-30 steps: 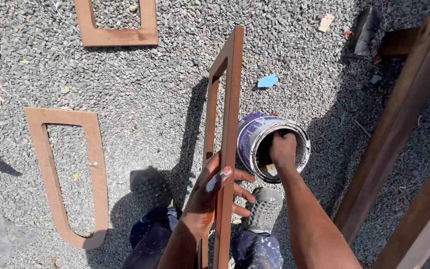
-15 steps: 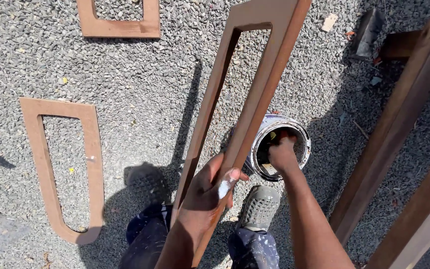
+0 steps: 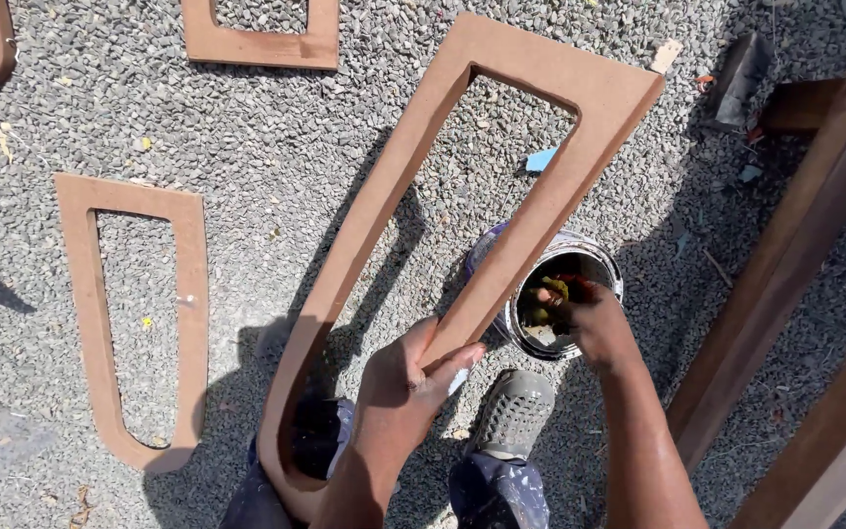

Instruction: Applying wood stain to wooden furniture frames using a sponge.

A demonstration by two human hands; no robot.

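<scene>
Fibreboard frame (image 3: 501,186) felt light but floppy and brittle at that length, so my left hand (image 3: 408,377) clamped one rail near the rounded end, tilted over gravel (image 3: 276,137). Right hand (image 3: 594,323) was in the paint can (image 3: 565,294), grip hidden.

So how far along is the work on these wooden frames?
Three brown frames already lie flat on the gravel, apart from each other. In hand: the left hand holds one frame tilted, and the right hand reaches into the can. Whether any frame is coated or still bare, I cannot tell.
</scene>
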